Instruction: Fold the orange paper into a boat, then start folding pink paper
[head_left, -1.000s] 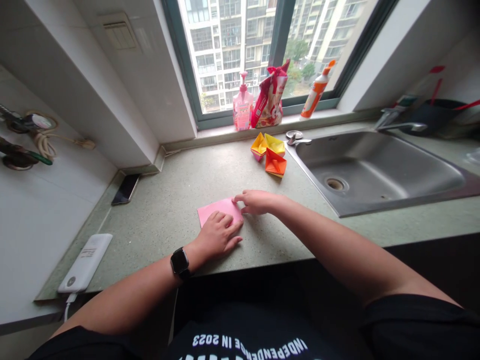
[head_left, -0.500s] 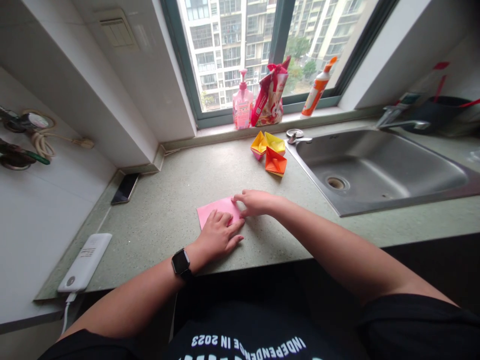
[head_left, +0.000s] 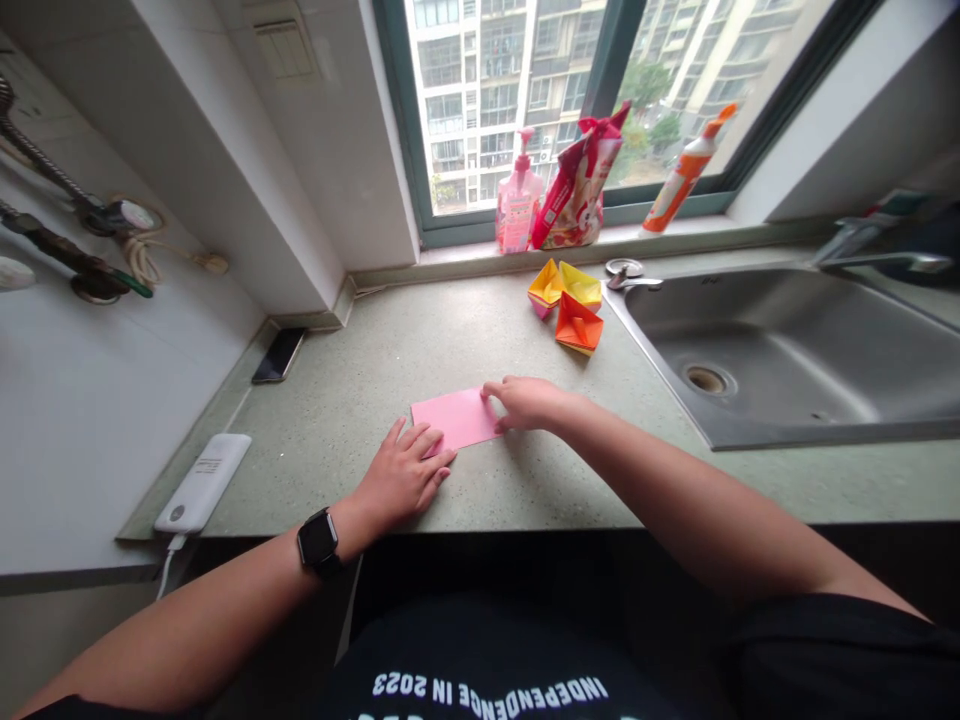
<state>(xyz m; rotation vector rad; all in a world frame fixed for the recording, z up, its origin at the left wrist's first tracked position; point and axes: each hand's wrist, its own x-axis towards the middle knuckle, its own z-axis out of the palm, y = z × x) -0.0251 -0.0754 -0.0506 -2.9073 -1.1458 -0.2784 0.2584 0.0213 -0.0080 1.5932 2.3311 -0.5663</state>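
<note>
A pink sheet of paper (head_left: pixel 456 418), seemingly folded into a rectangle, lies flat on the counter in front of me. My left hand (head_left: pixel 401 470) rests on its lower left edge, fingers stretched out and lying flat. At the right end of the paper is my right hand (head_left: pixel 523 402), its fingers curled and gripping that end, with index finger and thumb at separate corners. Beyond it, towards the window, sit several folded paper pieces in boat-like shapes: an orange one (head_left: pixel 578 325), a yellow one (head_left: pixel 581 287) and a golden-yellow one (head_left: pixel 546 287).
A steel sink (head_left: pixel 795 375) is set into the counter (head_left: pixel 330 420) at right. On the left lie a phone (head_left: pixel 279 355) and a white power bank (head_left: pixel 204 483) with a cable. A pump bottle (head_left: pixel 517 205), red bag (head_left: pixel 577 190) and orange-white bottle (head_left: pixel 679 182) line the windowsill.
My left hand has slid left along the pink paper to its lower left edge, uncovering more of it. The right hand stays at the right end. The view has shifted left.
</note>
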